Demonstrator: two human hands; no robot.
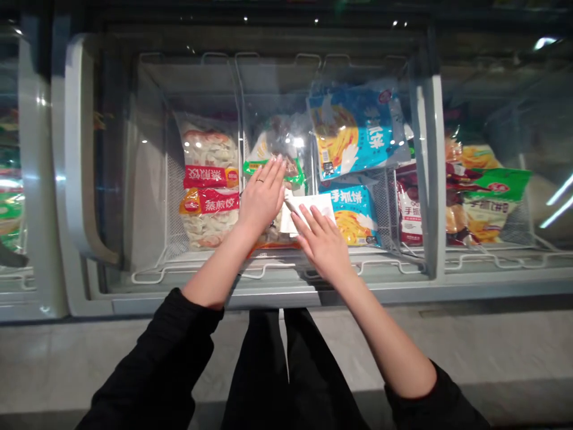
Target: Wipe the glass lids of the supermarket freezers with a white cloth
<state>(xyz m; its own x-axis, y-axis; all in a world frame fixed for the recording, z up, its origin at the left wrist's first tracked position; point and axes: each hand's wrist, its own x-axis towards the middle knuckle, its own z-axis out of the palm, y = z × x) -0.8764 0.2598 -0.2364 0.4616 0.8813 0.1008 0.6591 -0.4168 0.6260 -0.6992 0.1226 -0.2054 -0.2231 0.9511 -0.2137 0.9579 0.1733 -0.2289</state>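
My left hand (263, 197) lies flat on the glass lid (277, 74) of a freezer chest, fingers stretched out and close together, a ring on one of them. To its right, my right hand (326, 246) rests with spread fingers on a white sheet (322, 203), which looks like a paper tissue or thin cloth. The sheet lies flat on the glass, partly hidden under that hand. Below the glass, near my left fingertips, is a food bag with a green band (293, 173). Both hands partly cover the bags beneath.
Under the lid, wire baskets hold dumpling bags (210, 218) at left and blue pancake bags (356, 134) at right. A grey curved handle (80, 155) runs down the lid's left side. More bags (487, 203) lie in the right section. Grey floor (147, 334) shows below.
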